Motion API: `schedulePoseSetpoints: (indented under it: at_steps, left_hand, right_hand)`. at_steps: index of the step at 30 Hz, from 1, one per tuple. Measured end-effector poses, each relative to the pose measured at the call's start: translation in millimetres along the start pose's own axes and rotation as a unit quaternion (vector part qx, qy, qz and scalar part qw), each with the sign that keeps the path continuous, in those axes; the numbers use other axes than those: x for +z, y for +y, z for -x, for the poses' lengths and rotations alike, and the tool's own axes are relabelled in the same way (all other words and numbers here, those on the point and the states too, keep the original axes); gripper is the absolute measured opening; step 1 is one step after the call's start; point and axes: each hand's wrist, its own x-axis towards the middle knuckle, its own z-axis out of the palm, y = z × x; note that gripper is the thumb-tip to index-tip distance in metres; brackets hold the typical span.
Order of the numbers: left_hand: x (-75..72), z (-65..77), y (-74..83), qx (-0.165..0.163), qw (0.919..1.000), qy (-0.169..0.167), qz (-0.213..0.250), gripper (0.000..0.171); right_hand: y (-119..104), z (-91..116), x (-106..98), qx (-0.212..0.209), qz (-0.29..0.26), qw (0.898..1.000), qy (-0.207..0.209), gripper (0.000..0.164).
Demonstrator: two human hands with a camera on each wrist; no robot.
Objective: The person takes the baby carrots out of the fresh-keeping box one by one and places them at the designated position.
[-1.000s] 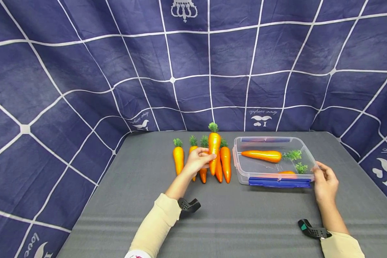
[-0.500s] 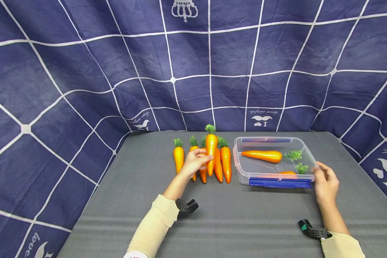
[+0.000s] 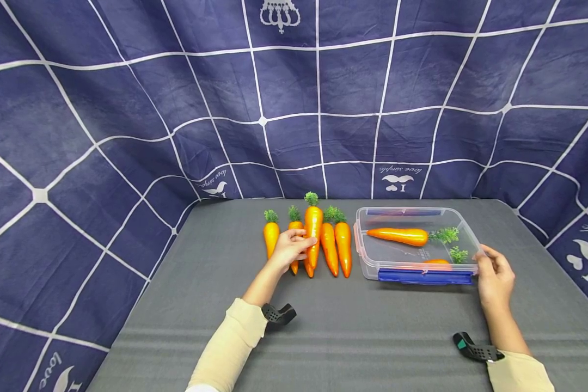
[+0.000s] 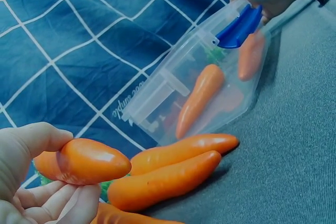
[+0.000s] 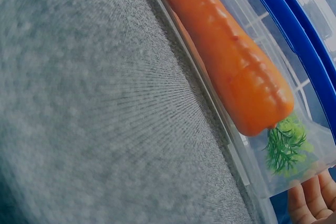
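My left hand [image 3: 290, 249] pinches a glossy orange toy carrot [image 3: 313, 223] between thumb and fingers, its leafy green top pointing to the back. In the head view this carrot overlaps another carrot of the row and mostly hides it. In the left wrist view, the held carrot [image 4: 97, 162] shows its tip toward the container. My right hand [image 3: 496, 277] grips the right end of a clear plastic container [image 3: 392, 256] with blue latches. Two toy carrots lie inside, one across the back [image 3: 402, 236] and one along the front wall, partly hidden. Fingertips [image 5: 315, 195] show at the container's end.
Other toy carrots lie side by side on the grey table [image 3: 353, 326]: one at far left [image 3: 271, 239], one beside my left hand [image 3: 294, 224], and two on the right [image 3: 343, 247], near the container. A dark blue checked cloth [image 3: 353, 136] hangs behind.
My left hand has shifted left and slightly down with the toy carrot, from over the right-hand carrots to over the middle of the row. My right hand and the container stay put.
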Motion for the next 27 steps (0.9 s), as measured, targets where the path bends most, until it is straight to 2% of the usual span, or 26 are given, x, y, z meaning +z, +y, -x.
schedulePoseSetpoints:
  at_steps: [12, 27]
  left_hand:
    - [-10.9, 1.8, -2.3, -0.012, 0.9997, 0.024, -0.002, 0.038]
    - [-34.8, 5.0, -7.0, -0.012, 0.9985, 0.052, 0.004, 0.043]
  right_hand:
    - [-4, 2, -1, -0.008, 0.007, 1.000, -0.005, 0.029]
    - [-4, 1, -1, 0.007, 0.012, 1.000, -0.009, 0.029]
